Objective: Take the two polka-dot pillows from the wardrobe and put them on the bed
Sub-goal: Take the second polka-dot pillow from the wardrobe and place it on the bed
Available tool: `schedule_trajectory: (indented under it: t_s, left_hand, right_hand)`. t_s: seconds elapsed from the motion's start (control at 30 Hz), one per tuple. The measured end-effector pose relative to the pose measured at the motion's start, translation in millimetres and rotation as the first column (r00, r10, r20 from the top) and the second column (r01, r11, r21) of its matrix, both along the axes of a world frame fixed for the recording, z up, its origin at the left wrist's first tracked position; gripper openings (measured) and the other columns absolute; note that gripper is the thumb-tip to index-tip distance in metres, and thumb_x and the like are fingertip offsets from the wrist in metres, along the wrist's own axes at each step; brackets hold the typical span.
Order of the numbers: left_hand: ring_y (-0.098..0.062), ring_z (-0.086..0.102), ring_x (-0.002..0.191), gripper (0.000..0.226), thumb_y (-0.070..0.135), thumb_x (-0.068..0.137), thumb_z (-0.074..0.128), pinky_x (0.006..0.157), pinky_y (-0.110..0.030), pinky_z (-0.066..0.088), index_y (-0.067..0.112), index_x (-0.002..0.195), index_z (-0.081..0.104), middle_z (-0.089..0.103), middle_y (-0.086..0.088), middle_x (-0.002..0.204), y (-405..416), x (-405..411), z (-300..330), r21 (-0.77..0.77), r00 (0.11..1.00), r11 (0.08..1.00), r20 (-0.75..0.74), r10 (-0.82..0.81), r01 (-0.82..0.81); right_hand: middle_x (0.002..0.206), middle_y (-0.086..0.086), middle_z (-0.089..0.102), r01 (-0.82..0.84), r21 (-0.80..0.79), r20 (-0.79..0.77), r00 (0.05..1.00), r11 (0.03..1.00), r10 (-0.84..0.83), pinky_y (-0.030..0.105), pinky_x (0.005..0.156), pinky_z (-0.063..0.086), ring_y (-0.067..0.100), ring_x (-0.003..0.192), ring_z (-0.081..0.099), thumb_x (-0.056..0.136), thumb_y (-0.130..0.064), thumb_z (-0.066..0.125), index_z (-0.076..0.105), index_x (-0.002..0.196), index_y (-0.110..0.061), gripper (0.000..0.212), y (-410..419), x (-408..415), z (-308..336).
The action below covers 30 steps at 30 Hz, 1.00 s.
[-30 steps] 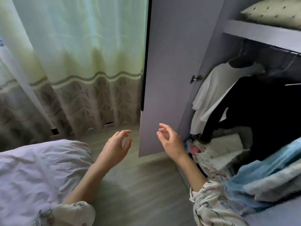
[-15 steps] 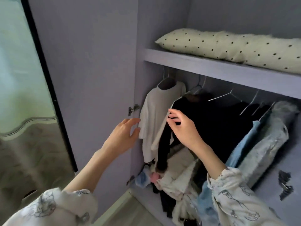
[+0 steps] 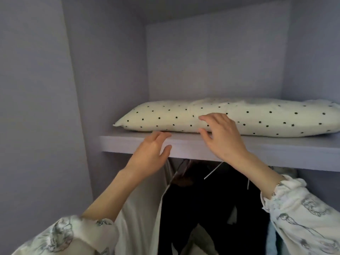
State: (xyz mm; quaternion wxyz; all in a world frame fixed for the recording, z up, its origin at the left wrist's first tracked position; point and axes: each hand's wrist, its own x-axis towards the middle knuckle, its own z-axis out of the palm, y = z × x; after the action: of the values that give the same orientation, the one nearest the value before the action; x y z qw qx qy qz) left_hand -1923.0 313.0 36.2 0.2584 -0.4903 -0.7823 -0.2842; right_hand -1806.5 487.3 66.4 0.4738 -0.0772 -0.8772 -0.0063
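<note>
Two cream pillows with black dots lie end to end on the wardrobe's upper shelf (image 3: 128, 144). The left pillow (image 3: 158, 117) reaches to about the middle, and the right pillow (image 3: 276, 118) runs off the frame's right side. My left hand (image 3: 149, 153) is raised in front of the shelf edge, fingers apart, its fingertips just under the left pillow's front. My right hand (image 3: 220, 137) is spread open at the front of the pillows where they meet, fingertips touching the fabric. Neither hand grips anything.
Below the shelf hang a white garment (image 3: 139, 218) and dark clothes (image 3: 211, 208) on wire hangers (image 3: 213, 171). The lilac wardrobe side wall (image 3: 103, 70) stands close on the left. The space above the pillows inside the shelf compartment is open.
My view has tilted up from the hanging clothes to the top shelf. Both hands have risen from the level of the hangers to the shelf edge and the pillows.
</note>
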Motion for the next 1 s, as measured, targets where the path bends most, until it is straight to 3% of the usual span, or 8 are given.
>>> schedule_trajectory:
  t_s: [0.07, 0.17, 0.3, 0.37, 0.47, 0.57, 1.0]
  left_hand:
    - [-0.025, 0.036, 0.127, 0.043, 0.022, 0.093, 0.048, 0.104, -0.038, 0.032, 0.013, 0.134, 0.043, 0.043, -0.010, 0.137, 22.9, -25.0, 17.7, 0.010, 0.997, 1.000, -0.076, -0.021, 0.022]
    - [-0.025, 0.023, 0.135, 0.051, 0.027, 0.090, 0.051, 0.108, -0.043, 0.024, 0.019, 0.139, 0.035, 0.033, -0.011, 0.145, 54.1, -61.0, 41.1, -0.011, 0.985, 1.000, -0.174, 0.002, -0.003]
    - [-0.026, 0.003, 0.142, 0.083, 0.052, 0.080, 0.056, 0.112, -0.056, 0.000, 0.036, 0.144, 0.005, 0.011, -0.005, 0.155, 89.4, -112.1, 60.6, -0.271, 0.968, 0.954, -0.245, 0.057, -0.125]
    - [-0.026, 0.007, 0.142, 0.094, 0.061, 0.074, 0.057, 0.110, -0.060, -0.003, 0.041, 0.143, -0.002, 0.014, -0.004, 0.154, 104.8, -130.5, 65.3, -0.313, 0.946, 0.932, -0.314, 0.078, -0.181]
    - [-0.025, 0.033, 0.130, 0.089, 0.061, 0.070, 0.057, 0.109, -0.058, 0.009, 0.040, 0.142, 0.009, 0.037, -0.003, 0.140, 123.7, -145.1, 71.0, -0.254, 0.927, 0.947, -0.363, 0.094, -0.196]
    - [-0.025, 0.048, 0.116, 0.079, 0.062, 0.067, 0.057, 0.104, -0.048, 0.021, 0.041, 0.136, 0.024, 0.051, -0.002, 0.127, 130.8, -149.9, 67.5, -0.186, 0.906, 0.966, -0.414, 0.090, -0.180]
    - [-0.028, 0.058, 0.098, 0.061, 0.058, 0.072, 0.059, 0.090, -0.043, 0.035, 0.036, 0.127, 0.043, 0.061, -0.005, 0.108, 73.8, -93.2, 65.6, -0.128, 0.906, 0.975, -0.409, 0.113, -0.179]
  right_hand:
    - [0.123, 0.009, 0.056, 0.070, 0.042, -0.020, 0.997, 0.997, -0.069, 0.039, 0.099, 0.029, 0.028, 0.118, 0.044, 0.088, -0.023, 0.056, 0.054, 0.125, -0.010, 0.039, 14.9, -14.9, 12.8]
    - [0.136, 0.007, 0.045, 0.214, 0.094, 0.075, 0.972, 0.972, -0.221, 0.042, 0.108, 0.021, 0.024, 0.129, 0.032, 0.087, -0.035, 0.057, 0.043, 0.135, -0.017, 0.053, 40.9, -36.2, 24.1]
    - [0.151, 0.001, 0.021, 0.411, 0.148, 0.312, 0.844, 0.900, -0.436, 0.052, 0.111, 0.004, 0.022, 0.139, 0.010, 0.077, -0.056, 0.058, 0.012, 0.145, -0.033, 0.084, 75.1, -60.7, 32.4]
    - [0.152, -0.001, 0.017, 0.451, 0.196, 0.383, 0.782, 0.871, -0.492, 0.056, 0.110, 0.004, 0.022, 0.140, 0.010, 0.074, -0.058, 0.060, 0.003, 0.145, -0.033, 0.094, 87.9, -72.6, 35.9]
    - [0.144, -0.001, 0.031, 0.455, 0.233, 0.393, 0.764, 0.859, -0.512, 0.057, 0.108, 0.012, 0.023, 0.134, 0.026, 0.071, -0.057, 0.063, 0.014, 0.142, -0.031, 0.090, 99.0, -88.1, 41.1]
    - [0.133, -0.002, 0.045, 0.457, 0.256, 0.346, 0.780, 0.852, -0.522, 0.050, 0.103, 0.022, 0.025, 0.121, 0.042, 0.069, -0.056, 0.062, 0.027, 0.136, -0.032, 0.079, 102.7, -94.3, 38.8]
    - [0.117, 0.000, 0.056, 0.378, 0.189, 0.290, 0.860, 0.906, -0.419, 0.043, 0.095, 0.029, 0.026, 0.108, 0.051, 0.068, -0.056, 0.065, 0.044, 0.126, -0.031, 0.066, 58.0, -50.6, 35.0]
